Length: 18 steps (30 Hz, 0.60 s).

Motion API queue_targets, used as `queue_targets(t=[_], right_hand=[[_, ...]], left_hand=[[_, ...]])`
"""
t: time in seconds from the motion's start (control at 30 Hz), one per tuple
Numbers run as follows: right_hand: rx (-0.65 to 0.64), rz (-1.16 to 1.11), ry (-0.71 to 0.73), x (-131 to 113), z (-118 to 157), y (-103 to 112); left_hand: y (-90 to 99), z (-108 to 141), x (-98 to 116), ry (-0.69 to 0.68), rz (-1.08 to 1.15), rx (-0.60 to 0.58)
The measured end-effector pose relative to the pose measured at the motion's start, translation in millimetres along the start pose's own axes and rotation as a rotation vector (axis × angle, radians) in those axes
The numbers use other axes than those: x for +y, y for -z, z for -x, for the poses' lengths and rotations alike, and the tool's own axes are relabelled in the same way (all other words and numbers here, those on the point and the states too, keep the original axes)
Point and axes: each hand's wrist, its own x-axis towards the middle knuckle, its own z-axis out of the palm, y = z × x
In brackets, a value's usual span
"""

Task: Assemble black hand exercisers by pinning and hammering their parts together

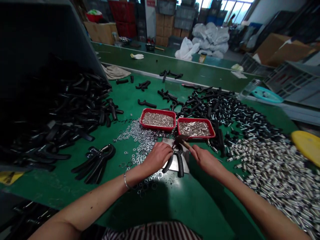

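Black clamp (180, 163) lies on the metal plate (174, 165), near the red trays (158, 127). The right hand (206, 161) has its fingers wrapped around the hammer (182, 138); the left hand (158, 156) sets bent fingers at the clamp's upper end, their exact hold indiscernible.

Red pillar sign (151, 3), crate marking (285, 77), both illegible

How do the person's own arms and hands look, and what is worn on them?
The left hand and right hand are ungloved, and the forearms bare of sleeves. A thin silvery bracelet circles the left wrist; the right wrist shows none.
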Motion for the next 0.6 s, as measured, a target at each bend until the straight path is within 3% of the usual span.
queue_targets(t=[0.07,0.17,0.3,0.5,0.6], right_hand=[[-0.067,0.02,-0.003,-2,6,2],[-0.026,0.018,0.04,-2,25,-1],[-0.132,0.069,0.014,1,40,-7],[0.01,0.014,-0.012,8,10,-1],[-0.115,-0.119,-0.127,15,3,0]], left_hand=[[6.2,3,1,0.075,-0.003,0.038],[14.1,11,8,0.207,-0.038,0.071],[10.1,17,26,0.248,-0.117,-0.008],[-13.2,14,41,0.335,-0.212,-0.089],[-12.6,13,40,0.341,-0.229,-0.144]])
